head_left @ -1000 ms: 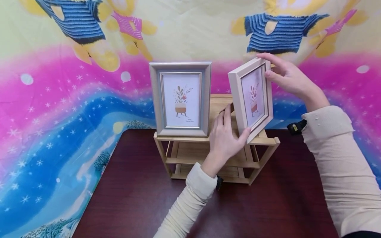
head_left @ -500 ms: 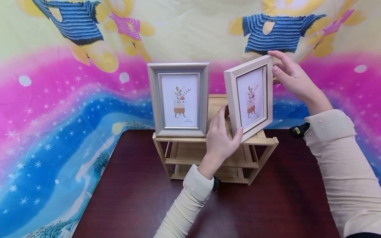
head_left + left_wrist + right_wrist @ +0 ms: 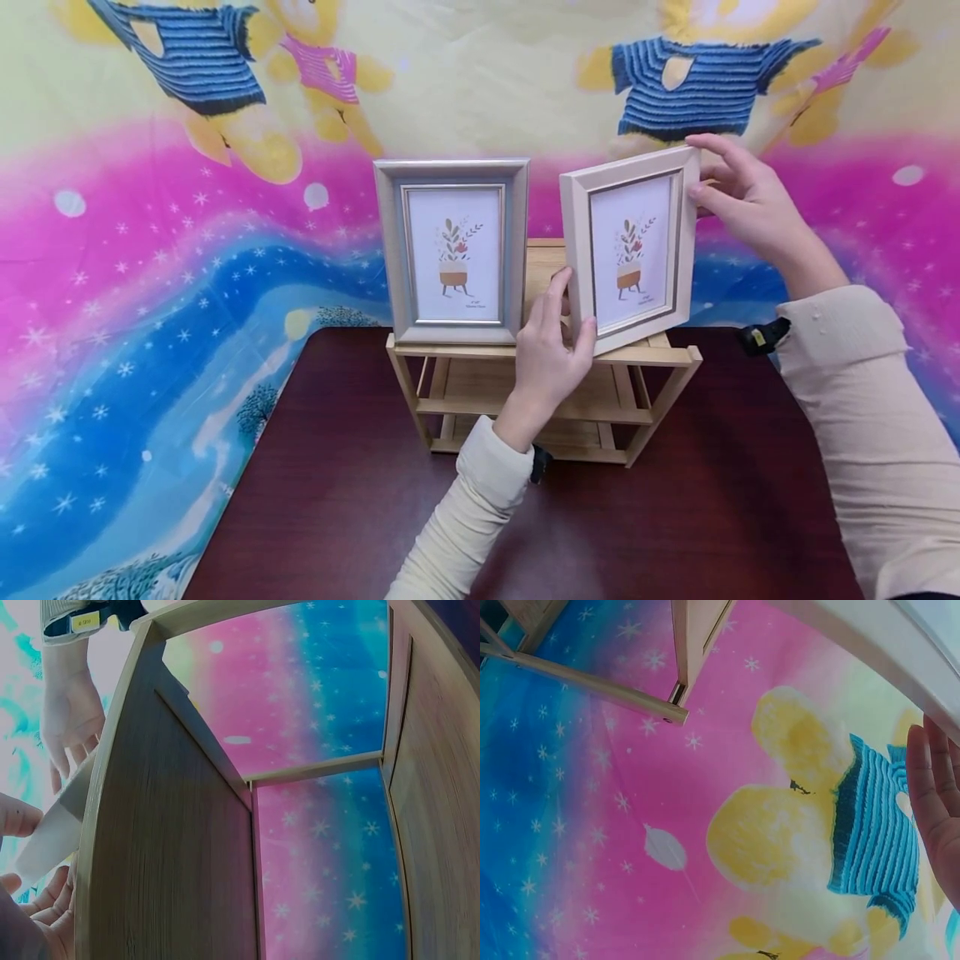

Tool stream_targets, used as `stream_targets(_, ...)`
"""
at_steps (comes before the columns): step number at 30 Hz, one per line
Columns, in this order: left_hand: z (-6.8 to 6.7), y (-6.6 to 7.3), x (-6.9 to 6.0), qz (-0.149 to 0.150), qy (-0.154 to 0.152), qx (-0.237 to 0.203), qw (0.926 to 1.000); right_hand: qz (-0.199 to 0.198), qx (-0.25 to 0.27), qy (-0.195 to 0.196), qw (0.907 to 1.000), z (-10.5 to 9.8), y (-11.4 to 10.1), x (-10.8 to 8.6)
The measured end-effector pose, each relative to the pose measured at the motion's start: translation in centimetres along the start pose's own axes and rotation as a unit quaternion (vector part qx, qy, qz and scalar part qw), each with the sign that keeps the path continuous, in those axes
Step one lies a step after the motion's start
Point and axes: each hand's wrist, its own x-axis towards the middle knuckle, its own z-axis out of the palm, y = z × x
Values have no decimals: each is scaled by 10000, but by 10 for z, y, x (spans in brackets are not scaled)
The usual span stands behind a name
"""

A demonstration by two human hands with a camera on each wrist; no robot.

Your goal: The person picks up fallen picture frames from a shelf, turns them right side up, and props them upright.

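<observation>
A cream picture frame (image 3: 632, 250) with a potted-plant print stands on the right part of a wooden rack's (image 3: 528, 407) top, turned a little to the left. My left hand (image 3: 551, 358) holds its lower left corner, thumb at the front and fingers at the side. At the upper right, my right hand (image 3: 757, 208) grips the corner and side edge. Part of the cream frame (image 3: 51, 838) shows between the left thumb and fingers in the left wrist view. A silver-grey picture frame (image 3: 453, 250) with a similar print stands upright on the rack's left part.
The slatted rack has lower shelves and stands on a dark red-brown table (image 3: 337, 483). Behind it hangs a colourful cloth (image 3: 480, 83) printed with bears and snowflakes. A narrow gap separates the two picture frames.
The cream frame has turned so that its print faces more to the front. My right hand has moved slightly right with its edge; my left hand has shifted a little left.
</observation>
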Motion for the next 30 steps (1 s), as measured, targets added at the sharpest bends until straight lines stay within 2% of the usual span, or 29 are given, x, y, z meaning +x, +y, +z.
stream_targets(12,-1,-2,-1,105,151,124,9998,-63,-146,227,9996,-2,-1,-6)
stream_targets(21,0,-2,0,3,170,636,9978,-105,-110,394,9991,-3,-4,-10)
stream_targets(30,-2,-1,0,-124,5,1009,9948,-194,-34,578,9981,-3,-11,-21)
